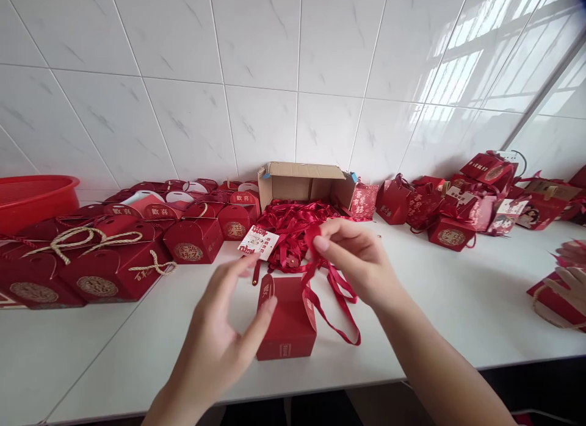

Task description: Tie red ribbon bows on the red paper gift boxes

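1. Standing upright near the front edge of the desk (pixel 412 304), the red box (pixel 286 337) is in the middle, between and below the person's two hands. Its printed front faces the person, its lower front edge runs left to right, and its curved flaps rise at the left and right ends. I cannot tell which side is longest.

2. The ribbon (pixel 312 237) runs lengthwise down from its pinched part to the box's right flap; beside the box, a long loop lies on the desk, its bend pointing toward the front right. Whether it passes through the flap is unclear.

3. The right hand (pixel 364 264) is closed at the fingertips, thumb against fingers, pinching the ribbon above the box's right side.

4. The left hand (pixel 224 319) is wide open, thumb well apart from the fingers and nothing in its grasp. Its thumb overlaps the box's left side in view; contact cannot be told.

5. Behind the box, a heap of ribbons (pixel 293 221) spills from a carton (pixel 315 191), with a white card (pixel 257 243) at its left.

6. At the far right, a co-worker's hand (pixel 570 285) rests on another red box (pixel 552 298).
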Motion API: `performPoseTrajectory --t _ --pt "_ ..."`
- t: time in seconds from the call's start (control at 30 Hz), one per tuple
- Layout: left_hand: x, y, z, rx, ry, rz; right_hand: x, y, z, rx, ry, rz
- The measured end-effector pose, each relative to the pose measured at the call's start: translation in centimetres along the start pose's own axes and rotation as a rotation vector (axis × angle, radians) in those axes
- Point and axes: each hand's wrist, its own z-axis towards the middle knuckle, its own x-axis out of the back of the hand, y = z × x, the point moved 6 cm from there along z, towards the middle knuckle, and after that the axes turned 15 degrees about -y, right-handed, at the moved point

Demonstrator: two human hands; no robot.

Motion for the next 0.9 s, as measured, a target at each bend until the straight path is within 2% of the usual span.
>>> performPoseTrajectory --t 0.03,0.1,0.23,0.3,0.4,0.47,0.57,0.7,0.9 --pt "-0.9 -0.8 -0.7 0.038 -0.073 -0.05 0.3 -1.1 -0.4 0.041 0.025 -0.015" --pt "-2.3 -2.0 -1.9 0.071 -0.137 -0.122 0.7 -3.5 -1.3 0.156 0.092 -0.086" --pt "-3.3 -3.1 -2.7 0.1 -0.036 -0.216 1.1 -7.0 -2.9 0.371 0.237 -0.232" --pt "-3.3 -3.5 -2.9 0.16 0.026 -0.301 1.0 -6.9 -2.8 0.348 0.237 -0.228" --pt "-3.3 -4.0 -3.4 0.263 0.088 -0.439 0.1 -3.8 -1.3 0.06 0.09 -0.206" --pt "-3.5 -4.2 -3.7 0.315 0.1 -0.514 -1.1 -0.7 -0.3 -0.161 -0.063 -0.294" --pt "-3.7 -4.3 -4.2 0.36 0.11 -0.59 -2.7 3.5 0.6 -0.361 -0.242 -0.462" --pt "-4.0 -4.3 -4.3 0.379 0.139 -0.64 -3.6 7.0 0.6 -0.511 -0.322 -0.517" --pt "-4.1 -4.5 -4.2 0.35 0.131 -0.659 -3.8 7.3 0.7 -0.584 -0.35 -0.51"
